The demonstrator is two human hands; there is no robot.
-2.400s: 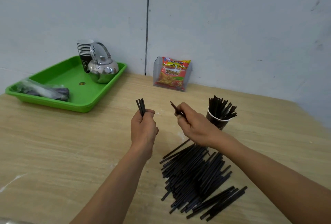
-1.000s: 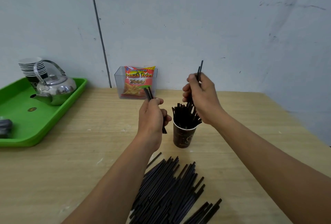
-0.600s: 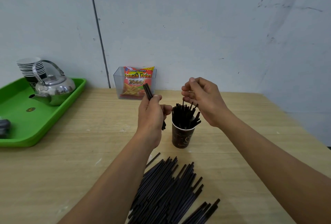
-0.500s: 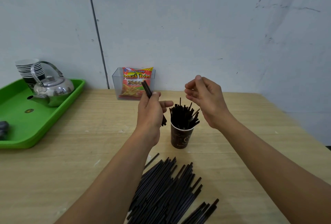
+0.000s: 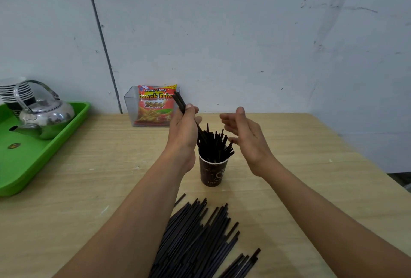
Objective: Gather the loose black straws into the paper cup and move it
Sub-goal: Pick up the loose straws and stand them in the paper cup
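I read "French Fries" on the bag (image 5: 155,108) in the clear box (image 5: 130,108). My left hand (image 5: 183,132) grips straws (image 5: 179,100) above the stuffed "latte" paper cup (image 5: 212,173). My right hand (image 5: 248,137) holds nothing.

Shiny metal kettle (image 5: 45,115), glossy green plastic tray (image 5: 33,162), matt wood-grain table (image 5: 89,188)

Even, soft light, faint shadows on table (image 5: 311,144); glare on kettle (image 5: 47,114) — wide-angle bending at edges.
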